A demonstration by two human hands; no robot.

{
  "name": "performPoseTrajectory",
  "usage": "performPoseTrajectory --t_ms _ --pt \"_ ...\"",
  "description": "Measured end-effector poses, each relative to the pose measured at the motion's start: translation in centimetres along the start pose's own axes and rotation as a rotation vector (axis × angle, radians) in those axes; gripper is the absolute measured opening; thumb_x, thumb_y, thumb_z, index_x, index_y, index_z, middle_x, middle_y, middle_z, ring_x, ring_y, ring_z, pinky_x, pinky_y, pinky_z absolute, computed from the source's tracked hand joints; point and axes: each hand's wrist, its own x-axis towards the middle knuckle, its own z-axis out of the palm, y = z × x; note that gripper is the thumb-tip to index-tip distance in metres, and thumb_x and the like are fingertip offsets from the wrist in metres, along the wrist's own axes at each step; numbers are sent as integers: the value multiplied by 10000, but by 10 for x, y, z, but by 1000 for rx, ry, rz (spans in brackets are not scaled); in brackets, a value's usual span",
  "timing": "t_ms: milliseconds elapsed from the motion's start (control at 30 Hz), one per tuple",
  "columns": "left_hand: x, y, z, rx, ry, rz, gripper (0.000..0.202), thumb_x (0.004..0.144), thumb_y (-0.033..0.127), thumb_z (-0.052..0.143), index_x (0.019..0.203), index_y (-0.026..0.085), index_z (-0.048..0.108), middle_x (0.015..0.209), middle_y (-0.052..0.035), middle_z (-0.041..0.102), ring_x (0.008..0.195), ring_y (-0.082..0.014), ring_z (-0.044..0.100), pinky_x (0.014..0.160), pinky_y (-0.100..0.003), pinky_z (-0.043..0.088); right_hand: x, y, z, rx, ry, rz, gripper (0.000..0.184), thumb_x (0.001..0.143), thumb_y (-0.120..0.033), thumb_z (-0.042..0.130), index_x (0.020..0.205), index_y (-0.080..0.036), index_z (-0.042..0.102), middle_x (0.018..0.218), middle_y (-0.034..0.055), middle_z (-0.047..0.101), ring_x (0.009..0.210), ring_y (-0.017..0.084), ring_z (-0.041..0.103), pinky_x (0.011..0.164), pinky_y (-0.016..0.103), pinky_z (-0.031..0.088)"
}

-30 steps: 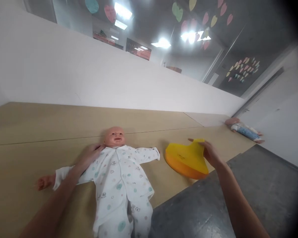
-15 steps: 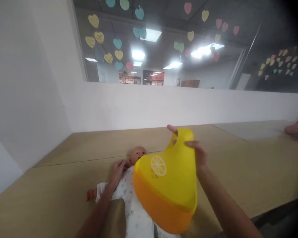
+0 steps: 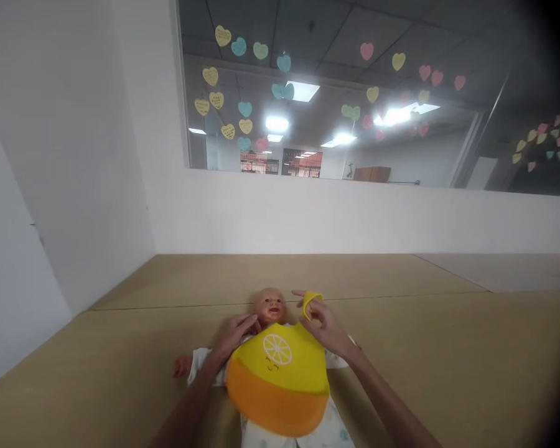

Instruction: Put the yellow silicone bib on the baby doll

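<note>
A baby doll (image 3: 269, 303) lies on its back, face up, in white patterned clothes. Over its chest is a yellow bib (image 3: 303, 367) with an orange pocket and a citrus-slice print. My right hand (image 3: 326, 326) grips the bib's strap beside the doll's head, the strap curving over my fingers and one finger pointing out. My left hand (image 3: 236, 336) rests against the other side of the doll's neck, fingers extended, by the bib's upper edge. The fingertips there are partly hidden at the neck.
The wooden table (image 3: 424, 348) runs back to a white wall (image 3: 284, 218). A seam crosses the tabletop behind the doll. Above the wall is a glass window (image 3: 326, 37) with several heart-shaped notes. A white side wall (image 3: 74, 155) borders the left.
My right hand has brought the bib left and lower, from a raised, tilted position onto the doll's chest. My left hand stays at the doll's neck. The view has shifted somewhat.
</note>
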Motion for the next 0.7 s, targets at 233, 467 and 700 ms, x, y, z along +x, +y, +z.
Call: performPoseTrajectory --t_ms 233,467,700 --pt "-8 10 3 31 15 -57 417 843 557 631 904 161 745 957 -77 725 882 -230 644 763 -283 461 45 -68 5 294 -154 -228 268 964 -333 574 824 -154 432 1411 94 500 1363 199 461 1154 369 357" --pt "-19 28 2 -13 30 45 351 840 481 592 977 196 744 1152 -93 680 1085 -255 597 975 -334 456 46 -21 21 314 -55 -104 270 945 -407 588 864 -156 530 1357 112 538 1360 226 467 1147 372 361" --pt "-15 26 5 -217 120 -73 311 696 486 734 819 201 721 947 -71 700 903 -231 622 827 -310 487 49 -17 21 311 -60 -62 306 933 -435 595 837 -158 507 1393 116 507 1330 218 486 1141 376 369"
